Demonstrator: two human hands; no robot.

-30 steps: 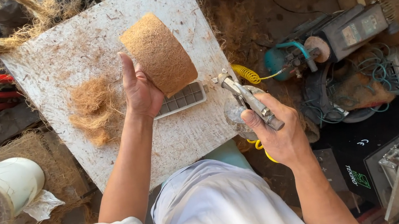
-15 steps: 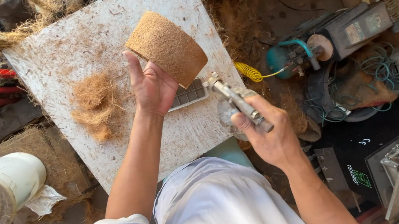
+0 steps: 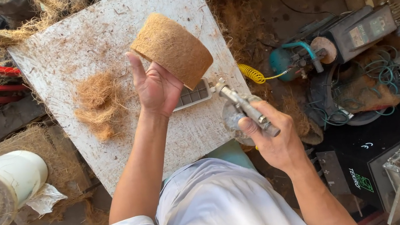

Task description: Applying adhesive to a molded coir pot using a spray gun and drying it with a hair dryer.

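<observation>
We see our left hand (image 3: pixel 155 88) raised over the board (image 3: pixel 92 38), fingers spread wide and cupped under a coir pot (image 3: pixel 172 49). The pot rests against the palm and fingertips, sitting above and to the right of the hand, tilted so its side faces us. Our right hand (image 3: pixel 274 143) is closed around a metal spray gun (image 3: pixel 246 108), whose nozzle points up and left toward the lower edge of the pot; gun and pot are near each other but apart. A clear cup (image 3: pixel 233 118) hangs under the gun, just left of the right hand's fingers. Between the two hands, just below the pot, a white grid tray (image 3: pixel 192 95) lies on the board. Left of the left hand, a loose tuft of coir (image 3: pixel 97 104) lies on the board, well apart from the pot. A yellow coiled hose (image 3: pixel 252 73) shows above the right hand, running toward a compressor (image 3: pixel 338 39) farther right. Far to the left of the left forearm lies a white bucket (image 3: pixel 1 189) on its side.
</observation>
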